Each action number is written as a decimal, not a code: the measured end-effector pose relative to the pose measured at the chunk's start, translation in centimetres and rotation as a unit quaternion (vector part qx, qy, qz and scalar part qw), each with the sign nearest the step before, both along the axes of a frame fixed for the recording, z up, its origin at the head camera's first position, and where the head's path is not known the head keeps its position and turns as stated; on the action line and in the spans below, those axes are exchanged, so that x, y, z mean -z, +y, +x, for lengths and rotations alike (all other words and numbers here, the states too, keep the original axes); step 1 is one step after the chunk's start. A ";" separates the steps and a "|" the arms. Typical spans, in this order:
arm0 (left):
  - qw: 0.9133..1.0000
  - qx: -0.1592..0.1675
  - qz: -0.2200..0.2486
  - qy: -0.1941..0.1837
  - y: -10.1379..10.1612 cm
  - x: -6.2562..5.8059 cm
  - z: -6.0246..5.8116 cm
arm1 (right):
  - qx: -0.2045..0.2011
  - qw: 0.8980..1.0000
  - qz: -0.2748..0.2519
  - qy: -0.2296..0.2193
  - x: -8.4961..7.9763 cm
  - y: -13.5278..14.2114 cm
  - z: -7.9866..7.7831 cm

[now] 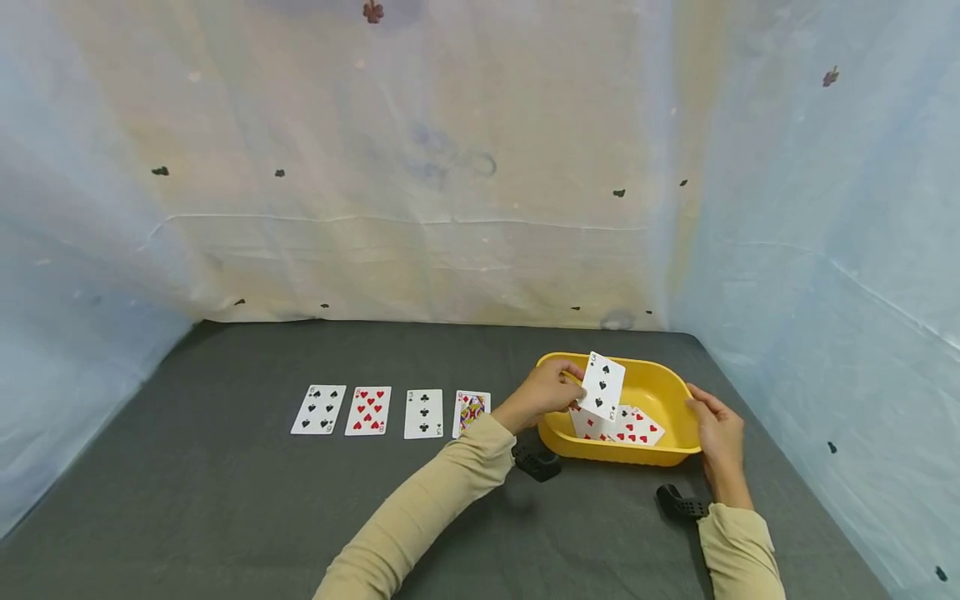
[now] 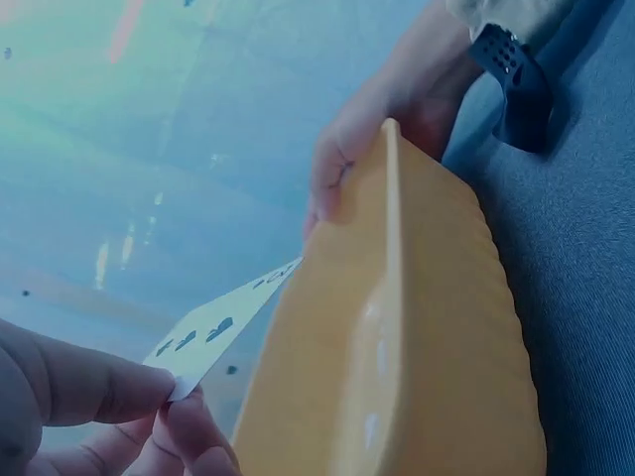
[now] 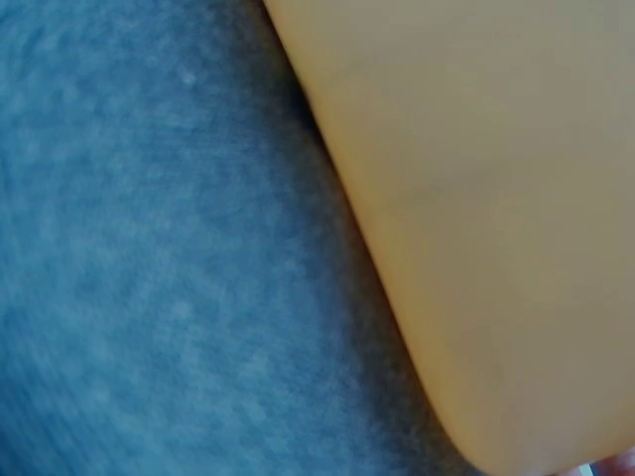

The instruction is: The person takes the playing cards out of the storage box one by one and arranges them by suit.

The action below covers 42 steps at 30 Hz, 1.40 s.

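My left hand (image 1: 546, 390) pinches a three of spades playing card (image 1: 602, 387) by its left edge, face up and tilted, over the yellow plastic tray (image 1: 675, 400). In the left wrist view, thumb and fingertips grip one corner of the card (image 2: 220, 332). At the tray's right end, my right hand (image 1: 722, 435) holds the rim, thumb on top and fingers at the outer side. Loose red-suited cards (image 1: 639, 426) lie face up in the tray, partly hidden by the held card. The right wrist view shows mainly the tray's outer wall (image 3: 496, 218).
Left of the tray, a row of face-up cards lies on the dark grey table cloth (image 1: 225, 500): a spades card (image 1: 318, 409), a hearts card (image 1: 368, 411), a three of clubs (image 1: 423, 413) and a face card (image 1: 472, 407) partly behind my left sleeve. Pale sheeting (image 1: 450, 275) surrounds the table.
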<state>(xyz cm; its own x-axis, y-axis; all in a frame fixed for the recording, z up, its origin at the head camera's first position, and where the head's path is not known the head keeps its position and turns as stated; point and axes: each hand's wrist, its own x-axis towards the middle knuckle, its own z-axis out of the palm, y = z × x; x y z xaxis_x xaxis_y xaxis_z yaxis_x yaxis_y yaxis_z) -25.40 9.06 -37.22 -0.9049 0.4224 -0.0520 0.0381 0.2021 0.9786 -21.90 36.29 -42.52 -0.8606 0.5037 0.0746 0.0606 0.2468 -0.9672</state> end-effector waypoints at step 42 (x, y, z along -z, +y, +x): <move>0.994 -0.058 0.048 0.082 -22.2 -0.4 6.1 | 0.008 1.000 -0.023 -0.012 -0.3 1.1 0.1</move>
<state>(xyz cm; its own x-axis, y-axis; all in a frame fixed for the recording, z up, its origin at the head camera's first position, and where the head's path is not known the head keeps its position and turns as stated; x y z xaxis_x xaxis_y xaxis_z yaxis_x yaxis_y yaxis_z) -19.30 -13.10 -36.81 -0.9407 0.3114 0.1350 0.1798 0.1201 0.9763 -21.83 37.35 -42.26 -0.8532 0.5206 0.0312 0.0873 0.2016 -0.9756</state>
